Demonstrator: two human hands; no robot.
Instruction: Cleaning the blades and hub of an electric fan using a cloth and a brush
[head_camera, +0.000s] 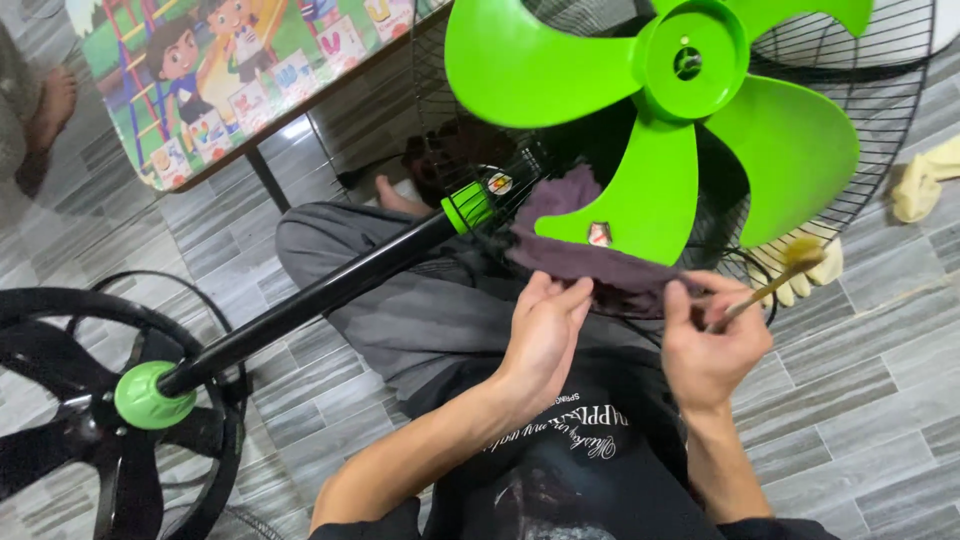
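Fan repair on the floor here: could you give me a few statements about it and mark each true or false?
1. The fan blade is green. True.
2. The left hand grips a hammer. False: it holds a dark purple cloth against the fan.
3. The right hand holds a thin brush. True.
4. The pole is white. False: it is black, with green collars.
5. The front grille is fitted over the blade. False: the blade is bare; only the rear wire grille sits behind it.
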